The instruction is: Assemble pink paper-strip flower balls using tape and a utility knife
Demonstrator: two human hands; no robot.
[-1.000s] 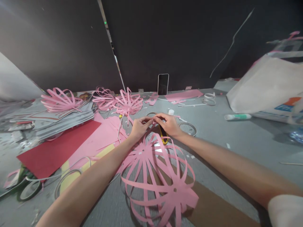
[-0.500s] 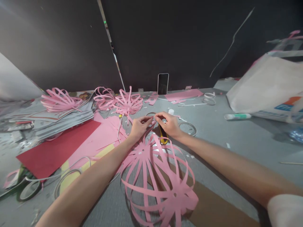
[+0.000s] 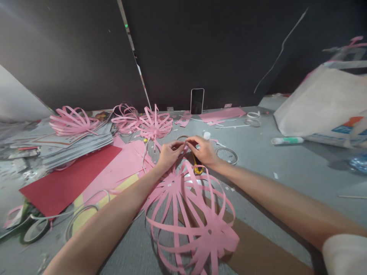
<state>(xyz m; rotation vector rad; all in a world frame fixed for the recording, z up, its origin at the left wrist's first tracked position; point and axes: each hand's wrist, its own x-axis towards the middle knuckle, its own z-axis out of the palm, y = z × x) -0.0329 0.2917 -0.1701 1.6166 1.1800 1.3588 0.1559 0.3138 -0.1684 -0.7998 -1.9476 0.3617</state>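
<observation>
The fingertips of the left hand (image 3: 169,154) and the right hand (image 3: 205,151) were met above the table (image 3: 252,168), and a narrow pink strip (image 3: 181,154) was pinched between them; its very end was hidden by the fingers. The slight gap seen between the fingertips half a second earlier had been closed, so the strip, it was judged, was being pressed or worked there rather than released. Just below the hands, the pink paper cage (image 3: 217,229) was left lying, its position scarcely changed, partly over a brown board (image 3: 258,246). A yellow tool (image 3: 198,170) was partly covered beside the right hand. Farther out, similar pink forms (image 3: 155,128) were set at the left, and a phone (image 3: 197,101) was propped against the dark panel (image 3: 223,49).
</observation>
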